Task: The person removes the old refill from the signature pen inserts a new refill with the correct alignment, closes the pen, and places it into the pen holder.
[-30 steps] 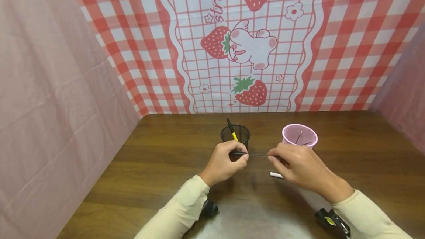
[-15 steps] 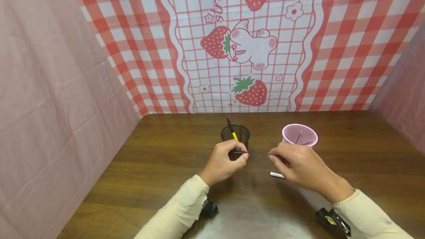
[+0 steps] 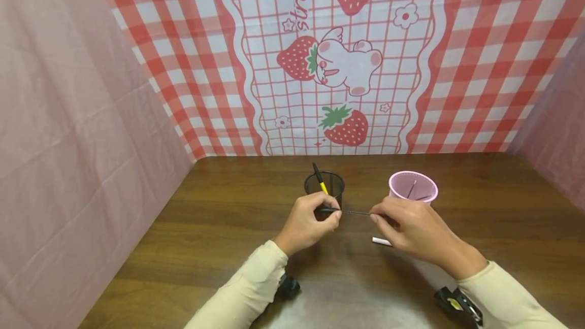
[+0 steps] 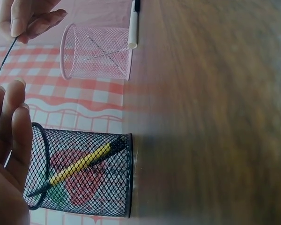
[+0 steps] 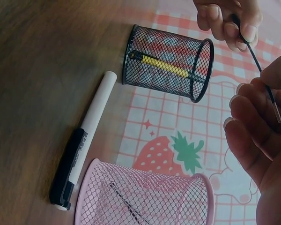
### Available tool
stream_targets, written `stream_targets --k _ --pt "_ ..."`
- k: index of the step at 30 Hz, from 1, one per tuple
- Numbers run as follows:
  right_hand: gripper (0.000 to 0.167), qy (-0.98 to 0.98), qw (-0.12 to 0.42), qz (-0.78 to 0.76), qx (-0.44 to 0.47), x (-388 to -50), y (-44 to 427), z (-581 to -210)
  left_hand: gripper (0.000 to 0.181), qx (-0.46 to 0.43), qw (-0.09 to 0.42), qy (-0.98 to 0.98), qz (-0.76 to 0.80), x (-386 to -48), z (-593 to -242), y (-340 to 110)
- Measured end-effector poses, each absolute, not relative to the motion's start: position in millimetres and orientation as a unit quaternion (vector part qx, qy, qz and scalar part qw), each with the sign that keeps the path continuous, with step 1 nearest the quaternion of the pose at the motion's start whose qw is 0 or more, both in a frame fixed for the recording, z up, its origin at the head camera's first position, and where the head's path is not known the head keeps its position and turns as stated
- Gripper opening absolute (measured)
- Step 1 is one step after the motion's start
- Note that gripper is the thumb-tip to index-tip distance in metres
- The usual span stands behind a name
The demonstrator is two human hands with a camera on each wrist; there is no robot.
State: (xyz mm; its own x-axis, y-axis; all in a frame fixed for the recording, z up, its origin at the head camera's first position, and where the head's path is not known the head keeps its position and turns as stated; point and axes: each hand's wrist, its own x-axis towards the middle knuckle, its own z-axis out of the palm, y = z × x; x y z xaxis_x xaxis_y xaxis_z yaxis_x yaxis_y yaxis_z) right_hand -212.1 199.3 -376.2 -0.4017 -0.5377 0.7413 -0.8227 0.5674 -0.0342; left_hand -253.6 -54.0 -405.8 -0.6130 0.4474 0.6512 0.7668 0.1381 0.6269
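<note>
Between my two hands stretches a thin black rod [image 3: 355,212], which looks like a pen refill, held roughly level above the table. My left hand [image 3: 311,220] pinches its thicker dark end between thumb and forefinger. At the other end, the thumb and forefinger of my right hand [image 3: 411,225] grip it. A clear tip of the refill [image 5: 277,112] sticks out past the right fingers in the right wrist view. Below the right hand lies a white pen with a black section [image 5: 86,133], mostly hidden from the head camera.
Behind the left hand stands a black mesh pen cup [image 3: 335,176] with a yellow-and-black pen [image 3: 320,177] leaning in it. A pink mesh cup [image 3: 435,193], behind the right hand, contains thin sticks [image 3: 412,188]. A checkered strawberry cloth [image 3: 338,65] hangs behind the wooden table [image 3: 192,227].
My right hand has edged very slightly to the right, and a little more of the refill shows between the hands. Left hand, cups and white pen have stayed put.
</note>
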Motion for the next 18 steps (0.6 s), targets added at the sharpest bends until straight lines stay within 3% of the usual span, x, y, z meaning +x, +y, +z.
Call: stream_targets --k 13,18 --pt "0.022 -0.799 0.373 0.203 0.425 -213 200 -374 0.006 -0.401 0.16 -0.736 -0.522 -251 -404 -52" --pt "0.019 -0.795 0.376 0.21 0.427 -213 199 -375 0.007 -0.397 0.16 -0.736 -0.525 -239 -390 -53"
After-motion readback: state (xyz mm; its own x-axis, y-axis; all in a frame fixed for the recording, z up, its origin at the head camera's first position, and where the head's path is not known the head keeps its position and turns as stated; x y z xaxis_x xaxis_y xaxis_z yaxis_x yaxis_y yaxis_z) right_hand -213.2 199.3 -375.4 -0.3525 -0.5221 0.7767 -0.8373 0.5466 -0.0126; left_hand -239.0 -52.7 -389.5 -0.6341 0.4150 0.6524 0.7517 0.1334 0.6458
